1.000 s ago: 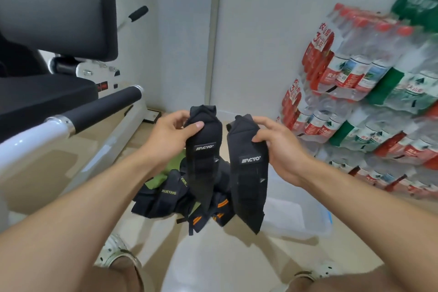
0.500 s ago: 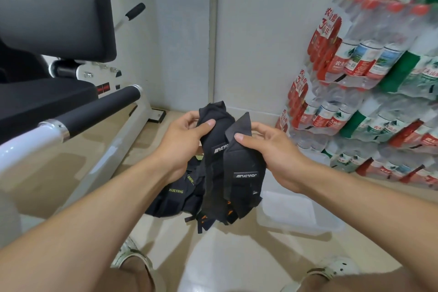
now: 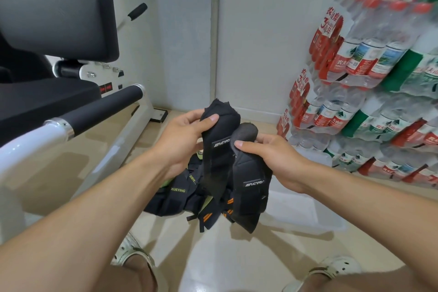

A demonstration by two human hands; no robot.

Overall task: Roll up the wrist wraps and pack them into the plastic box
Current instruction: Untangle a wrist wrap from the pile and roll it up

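I hold two black wrist wraps in front of me, both hanging down. My left hand (image 3: 182,142) grips the top of the left wrap (image 3: 216,149). My right hand (image 3: 272,156) pinches the top of the right wrap (image 3: 251,185), whose upper end is folded over. The two wraps overlap in the middle. Beneath them on the floor lies a pile of other black wraps (image 3: 175,194) with green and orange marks. A clear plastic box (image 3: 301,211) stands on the floor to the right of the pile, partly hidden by the right wrap.
A gym machine with a black padded seat (image 3: 47,102) and a white frame with a black grip (image 3: 99,111) fills the left. Stacked packs of water bottles (image 3: 369,92) line the right wall. My two feet in light clogs (image 3: 132,256) are at the bottom.
My hands have come closer together, so the two wraps now overlap. The top of the right wrap has been folded over under my right thumb.
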